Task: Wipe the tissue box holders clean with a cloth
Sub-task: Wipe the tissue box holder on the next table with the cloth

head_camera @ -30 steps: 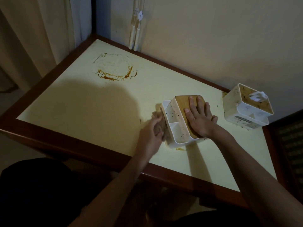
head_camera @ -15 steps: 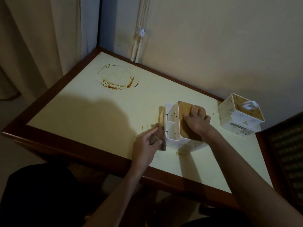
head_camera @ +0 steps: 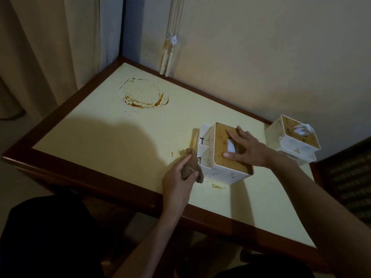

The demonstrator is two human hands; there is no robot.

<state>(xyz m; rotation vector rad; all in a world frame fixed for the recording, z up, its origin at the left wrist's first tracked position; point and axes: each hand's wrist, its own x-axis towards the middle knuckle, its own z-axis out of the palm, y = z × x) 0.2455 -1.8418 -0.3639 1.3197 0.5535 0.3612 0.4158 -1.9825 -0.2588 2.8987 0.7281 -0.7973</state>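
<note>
The left hand point(head_camera: 178, 175) gripped a brown cloth point(head_camera: 190, 167) against the side of the near holder point(head_camera: 220, 155) on the counter point(head_camera: 120, 141). The right hand point(head_camera: 247, 149) lay flat on top. Spots showed. The far holder point(head_camera: 291, 141) looked dirty too.
</note>
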